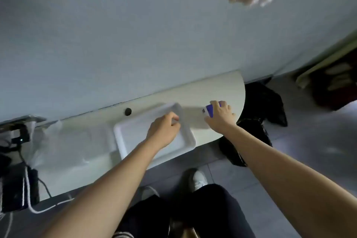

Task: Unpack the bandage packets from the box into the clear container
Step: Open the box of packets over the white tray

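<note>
Nearest the camera are the person's dark trousers and one white shoe on the grey floor, and from there two bare forearms reach out to the desk.

The left hand is over the right part of the white tray, which I take for the container of the task. Its fingers are curled together near the tray's right wall, as if pinching something small. The picture is blurred there, so I cannot tell if a packet is between them.

The right hand is clamped on the blue box, which stands on the desk just to the right of the tray, near the far right corner of the desk. The fingers cover most of it; only the blue upper left part shows.

The relation that matters: the box lies to the right of the tray and a little farther, close beside it, and the left hand is between them, over the tray's edge. The long axis of the tray runs from near left to far right, pointing about toward the box. So I judge a packet needs only a short way leftward and nearer, and the left hand is the one better placed for it.
</note>
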`<action>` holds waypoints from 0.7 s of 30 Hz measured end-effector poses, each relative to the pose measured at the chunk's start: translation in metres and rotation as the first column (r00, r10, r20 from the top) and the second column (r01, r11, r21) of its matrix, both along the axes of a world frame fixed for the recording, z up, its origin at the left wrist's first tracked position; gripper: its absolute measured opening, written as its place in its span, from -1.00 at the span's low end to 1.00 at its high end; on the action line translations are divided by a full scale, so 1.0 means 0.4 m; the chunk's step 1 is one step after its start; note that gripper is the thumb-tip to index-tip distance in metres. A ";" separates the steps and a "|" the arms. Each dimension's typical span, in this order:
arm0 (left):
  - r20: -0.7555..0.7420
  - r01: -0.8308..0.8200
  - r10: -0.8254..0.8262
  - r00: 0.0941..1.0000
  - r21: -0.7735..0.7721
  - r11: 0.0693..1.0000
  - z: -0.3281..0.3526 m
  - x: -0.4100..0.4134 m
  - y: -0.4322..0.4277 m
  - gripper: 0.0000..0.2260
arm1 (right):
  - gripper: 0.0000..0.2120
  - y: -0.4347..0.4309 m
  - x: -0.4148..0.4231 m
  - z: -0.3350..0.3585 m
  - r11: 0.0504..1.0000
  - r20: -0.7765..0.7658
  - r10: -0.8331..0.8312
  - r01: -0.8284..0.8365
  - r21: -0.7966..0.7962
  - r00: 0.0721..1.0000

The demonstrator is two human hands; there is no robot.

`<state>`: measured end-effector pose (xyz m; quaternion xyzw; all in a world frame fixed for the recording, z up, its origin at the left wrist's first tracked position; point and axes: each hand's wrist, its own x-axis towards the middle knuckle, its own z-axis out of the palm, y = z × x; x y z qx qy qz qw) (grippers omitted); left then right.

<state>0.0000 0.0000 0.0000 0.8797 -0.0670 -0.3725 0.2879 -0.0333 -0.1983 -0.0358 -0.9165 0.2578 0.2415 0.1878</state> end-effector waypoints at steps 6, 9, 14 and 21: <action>0.040 0.038 -0.037 0.999 -0.015 0.999 -0.194 0.035 -0.077 -0.77 | -0.13 -0.075 0.005 -0.182 0.993 0.080 -0.111 0.113 -0.025 0.991; 0.107 0.027 -0.017 0.994 -0.095 0.995 -0.271 0.061 -0.106 -0.76 | -0.24 -0.105 0.031 -0.209 0.989 0.302 -0.129 0.145 -0.034 0.945; 0.105 -0.115 0.160 0.982 -0.344 0.932 -0.324 0.119 -0.129 -0.59 | -0.41 -0.101 0.109 -0.175 0.897 0.570 -0.350 0.090 0.434 0.743; -0.332 -0.460 0.319 0.888 -0.663 0.591 -0.319 0.196 -0.038 -0.38 | -0.50 -0.015 0.185 -0.202 0.510 0.375 -0.312 -0.179 0.841 0.873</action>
